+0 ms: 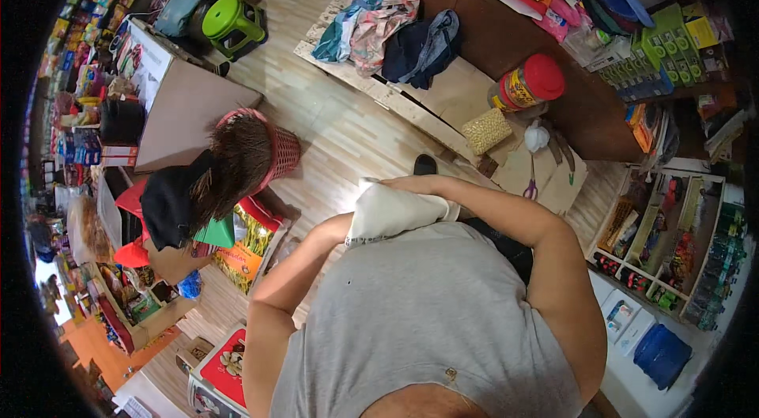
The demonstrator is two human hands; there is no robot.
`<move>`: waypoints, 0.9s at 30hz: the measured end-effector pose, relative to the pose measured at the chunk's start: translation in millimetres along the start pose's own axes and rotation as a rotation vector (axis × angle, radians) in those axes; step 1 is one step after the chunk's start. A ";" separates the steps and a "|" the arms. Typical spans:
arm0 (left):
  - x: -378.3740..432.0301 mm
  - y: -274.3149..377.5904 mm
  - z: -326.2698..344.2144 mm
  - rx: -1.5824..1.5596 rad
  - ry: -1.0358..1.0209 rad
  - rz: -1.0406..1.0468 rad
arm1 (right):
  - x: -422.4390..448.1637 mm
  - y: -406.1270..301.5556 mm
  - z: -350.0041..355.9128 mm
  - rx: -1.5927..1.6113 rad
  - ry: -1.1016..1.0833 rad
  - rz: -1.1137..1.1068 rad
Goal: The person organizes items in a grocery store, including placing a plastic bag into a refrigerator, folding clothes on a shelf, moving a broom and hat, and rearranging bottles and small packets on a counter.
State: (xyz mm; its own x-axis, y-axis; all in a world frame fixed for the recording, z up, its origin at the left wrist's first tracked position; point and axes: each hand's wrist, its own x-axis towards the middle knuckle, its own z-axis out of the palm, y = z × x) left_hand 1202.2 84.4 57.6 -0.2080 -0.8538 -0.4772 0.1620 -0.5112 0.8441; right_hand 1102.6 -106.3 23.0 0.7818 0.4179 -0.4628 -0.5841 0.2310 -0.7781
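Note:
A white cloth (394,213) is bunched up in front of my grey shirt at belly height, with dark marks along its lower left edge. My right hand (412,183) lies across the cloth's far edge and grips it. From the left, my left hand (341,229) reaches the cloth at its side; its fingers are hidden behind the fabric. Beyond the cloth, the tip of a dark slipper (425,165) shows on the wood-pattern floor.
A low bench (433,99) ahead bears folded clothes (382,29), a bag of pale beads or beans (487,131), a red-lidded jar (528,83) and purple-handled scissors (531,188). A pink basket (284,148) with a broom (240,163) stands left, near a green stool (232,23). Goods-filled shelves surround me.

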 end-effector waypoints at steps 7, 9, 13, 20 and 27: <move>19.4 65.9 -30.8 0.113 0.190 0.145 | -1.2 30.1 -65.8 -0.147 -0.090 -0.241; 41.4 80.3 -22.3 0.410 0.298 0.159 | -9.7 6.4 -68.6 -0.044 -0.101 -0.105; 95.4 97.4 -41.7 0.553 0.195 0.402 | -15.8 -6.3 -82.9 -0.121 -0.053 -0.084; 156.2 133.9 -80.9 0.652 0.176 0.742 | -29.2 22.3 -165.9 0.362 -0.213 -0.126; 236.7 98.4 -145.3 0.398 0.406 0.580 | -30.6 35.1 -206.6 0.453 0.293 -0.179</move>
State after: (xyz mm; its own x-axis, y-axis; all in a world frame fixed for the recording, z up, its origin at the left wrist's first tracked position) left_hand 1309.1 -182.3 -7.9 0.1823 -0.9803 0.0757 -0.2349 0.0313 0.9715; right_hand 1103.3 -292.5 -77.9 0.8674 0.0910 -0.4891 -0.4216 0.6566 -0.6254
